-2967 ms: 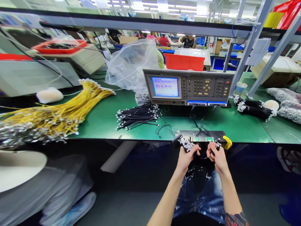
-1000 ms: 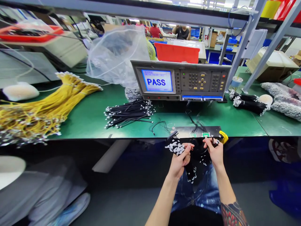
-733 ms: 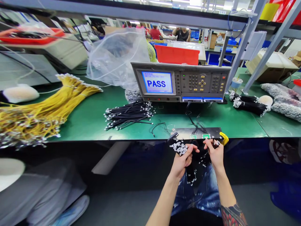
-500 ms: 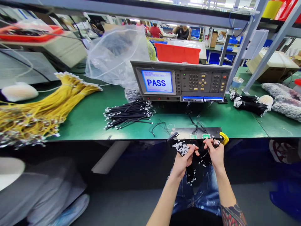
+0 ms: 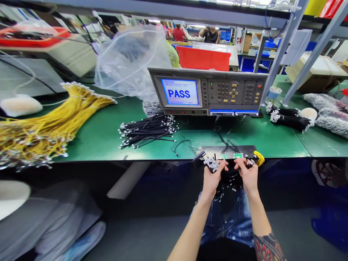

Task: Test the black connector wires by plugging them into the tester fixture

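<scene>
My left hand (image 5: 213,179) is closed around a bunch of black cables with white connectors (image 5: 211,164), whose lower ends hang over my lap. Level with it, my right hand (image 5: 247,177) grips a few black cables (image 5: 249,163) with white ends. Both hands are at the table's front edge, just below two small green circuit boards (image 5: 223,156) on a black fixture (image 5: 208,150). Thin black wires run from the boards to a grey tester (image 5: 176,110), whose screen reads PASS. Exactly what the fingertips pinch is too small to make out.
Black cables (image 5: 146,131) lie left of the fixture, with a large yellow cable bundle (image 5: 54,127) farther left. On the right are tied black cables (image 5: 290,121) and a bag of connectors (image 5: 326,114). A yellow clamp handle (image 5: 259,158) projects at the fixture's right end.
My left hand has moved slightly up and right, bringing its cable bunch closer to the fixture. The right hand stays nearly in place. The screen still reads PASS.
</scene>
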Motion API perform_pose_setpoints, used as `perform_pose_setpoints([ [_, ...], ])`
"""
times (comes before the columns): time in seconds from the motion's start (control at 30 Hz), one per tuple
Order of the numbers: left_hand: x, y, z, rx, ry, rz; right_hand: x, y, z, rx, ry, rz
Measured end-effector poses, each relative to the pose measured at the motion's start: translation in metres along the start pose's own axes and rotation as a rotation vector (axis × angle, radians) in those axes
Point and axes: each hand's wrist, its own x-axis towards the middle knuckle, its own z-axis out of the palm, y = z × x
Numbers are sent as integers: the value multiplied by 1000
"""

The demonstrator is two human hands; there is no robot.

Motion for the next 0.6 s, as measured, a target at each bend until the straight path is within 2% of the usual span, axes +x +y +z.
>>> perform_pose_setpoints([
  [0.4, 5, -9, 4, 44, 155, 78, 2, -1, -6, -9, -26, 29],
  [0.6, 5, -5, 11, 14, 191, 48, 3, -2, -9, -40, -15, -8],
])
